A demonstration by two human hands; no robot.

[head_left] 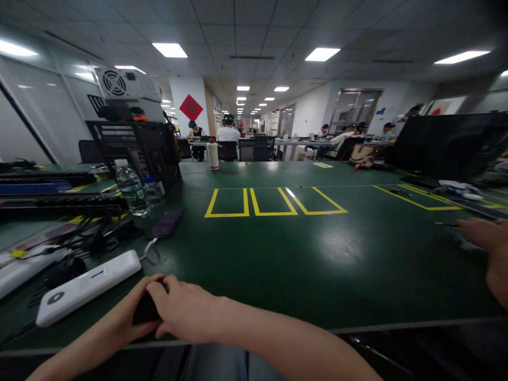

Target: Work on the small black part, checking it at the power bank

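Observation:
Near the table's front edge, my left hand point(126, 321) is curled around a small black object point(145, 308), mostly covered by fingers, so its kind cannot be made out. Reaching across from the right, my right hand point(189, 311) grips the same object from the other side, its fingertips over the top. Just left of both hands lies a white power strip point(89, 286) with a button at one end. Beyond it a phone-like dark slab point(167, 223), partly blurred, rests on the table with a white cable point(148, 247) beside it.
A co-worker's hand point(482, 238) holds a thin tool on the right. Yellow tape outlines point(273, 213) mark the green table point(278, 264). Water bottle point(130, 190), open computer case point(138, 145) and tangled black cables point(103, 238) stand or lie left; a white cup point(213, 156) stands farther back.

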